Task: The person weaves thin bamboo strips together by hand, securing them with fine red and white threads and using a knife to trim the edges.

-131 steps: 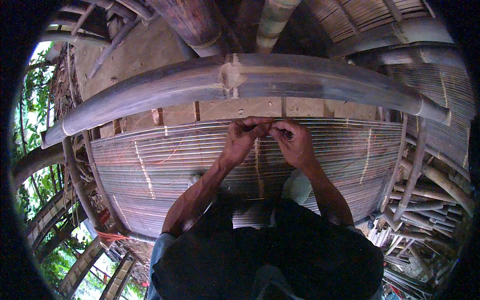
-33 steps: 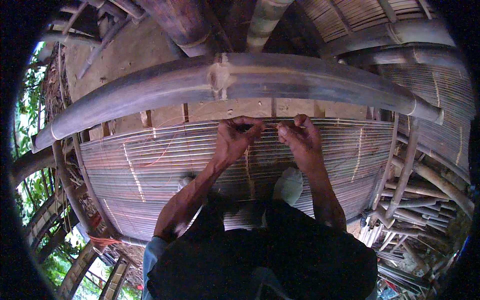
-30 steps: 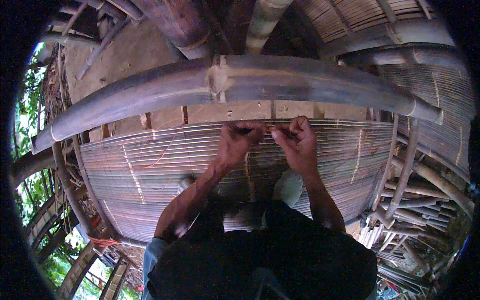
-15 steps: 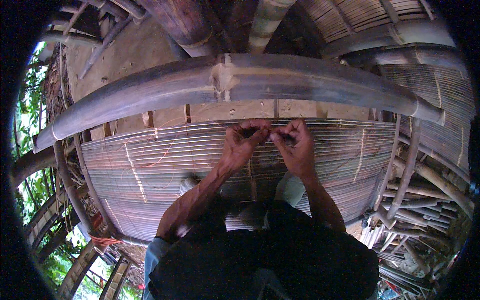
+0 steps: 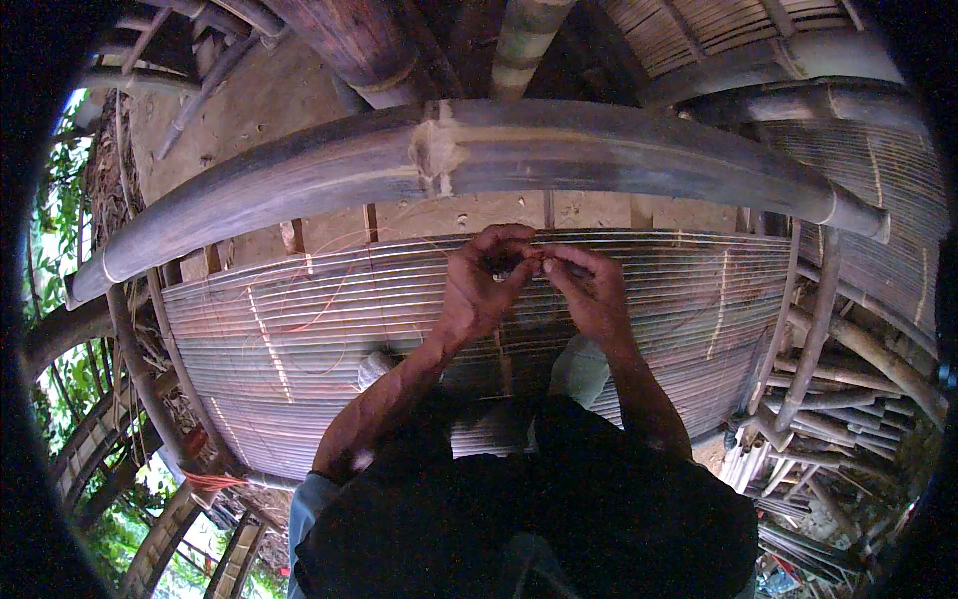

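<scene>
Slatted mat (image 5: pixel 679 299) spread before the person, its far edge just short of a thick bamboo pole (image 5: pixel 599 150). Left hand (image 5: pixel 469 292) and right hand (image 5: pixel 599 292) meet at the middle of that far edge. Thumb and forefinger of each drawn together in a pinch, tips touching or nearly so, closed by all appearances on orange cord (image 5: pixel 317 322) (too small there to make out any loop or knot). The cord's slack curves over the mat's left half, toward its far left. More cord, an orange bundle (image 5: pixel 213 481), is wrapped on a post by the near left corner.

Step in hand, as I judge it: close fingertip work with the cord at the outermost slats. Next move calls for a firm pinch and slack kept free of snags.
</scene>
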`<state>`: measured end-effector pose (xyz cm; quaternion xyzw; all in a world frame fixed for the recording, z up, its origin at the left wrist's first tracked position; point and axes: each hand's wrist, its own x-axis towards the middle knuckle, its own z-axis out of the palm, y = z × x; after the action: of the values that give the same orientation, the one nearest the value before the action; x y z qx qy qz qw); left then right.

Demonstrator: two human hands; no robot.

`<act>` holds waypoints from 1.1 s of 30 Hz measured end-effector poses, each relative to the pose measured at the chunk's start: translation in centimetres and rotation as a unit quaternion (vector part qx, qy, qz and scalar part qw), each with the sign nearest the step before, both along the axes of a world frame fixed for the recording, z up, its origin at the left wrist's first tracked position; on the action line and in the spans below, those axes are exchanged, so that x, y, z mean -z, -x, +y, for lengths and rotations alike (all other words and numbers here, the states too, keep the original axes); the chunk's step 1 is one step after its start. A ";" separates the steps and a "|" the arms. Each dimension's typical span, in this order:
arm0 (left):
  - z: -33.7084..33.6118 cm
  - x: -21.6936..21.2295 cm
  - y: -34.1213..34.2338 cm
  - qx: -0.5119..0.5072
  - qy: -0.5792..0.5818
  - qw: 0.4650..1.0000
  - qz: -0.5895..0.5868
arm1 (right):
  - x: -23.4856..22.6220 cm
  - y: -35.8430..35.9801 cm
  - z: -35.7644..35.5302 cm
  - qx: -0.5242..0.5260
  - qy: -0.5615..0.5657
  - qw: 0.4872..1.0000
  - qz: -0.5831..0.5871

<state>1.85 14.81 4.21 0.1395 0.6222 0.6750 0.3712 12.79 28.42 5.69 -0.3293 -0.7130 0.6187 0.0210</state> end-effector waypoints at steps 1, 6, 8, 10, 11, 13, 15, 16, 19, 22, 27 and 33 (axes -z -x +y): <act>0.1 -0.1 0.0 0.005 0.005 1.000 0.029 | -0.4 0.1 0.0 -0.007 0.023 1.000 -0.003; 0.1 -1.5 -0.1 0.022 0.055 0.997 0.058 | -1.0 0.4 -0.4 0.028 0.012 0.999 0.009; 0.0 -1.3 -0.3 0.010 0.068 0.998 0.017 | -1.1 0.4 -0.4 0.032 -0.016 0.999 0.026; 0.0 -0.5 -0.4 -0.029 0.047 0.998 -0.027 | -0.3 0.2 -0.5 0.028 -0.069 0.996 0.044; 0.0 -0.4 -0.4 -0.028 0.047 0.998 -0.027 | 0.2 0.2 -0.6 0.028 -0.069 0.996 0.044; -0.1 -0.4 -0.2 -0.029 0.066 0.995 -0.067 | 0.9 0.3 -0.9 0.089 -0.090 0.989 0.073; -0.3 0.1 -0.1 -0.027 0.061 0.996 -0.065 | 1.1 0.5 -1.3 0.094 -0.079 0.988 0.094; -0.4 0.2 -0.1 -0.026 0.056 0.996 -0.064 | 1.1 0.5 -1.4 0.099 -0.067 0.986 0.115; -0.5 -0.1 0.1 -0.037 0.047 0.993 -0.106 | 0.1 0.4 -1.3 0.034 -0.149 0.985 0.076; -0.6 -0.9 0.5 -0.034 0.036 0.981 -0.188 | -0.3 0.5 -1.0 -0.001 -0.191 0.979 0.073; -0.9 -0.3 0.5 -0.036 0.023 0.978 -0.204 | -1.1 1.0 -1.4 -0.040 -0.247 0.963 0.104; -1.3 0.6 -0.2 -0.051 0.032 0.988 -0.141 | -1.5 1.1 -1.7 -0.021 -0.189 0.977 0.096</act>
<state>2.01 13.55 3.62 -0.0008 0.5912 0.6859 0.4244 11.72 26.71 7.19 -0.2437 -0.8183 0.5020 0.1377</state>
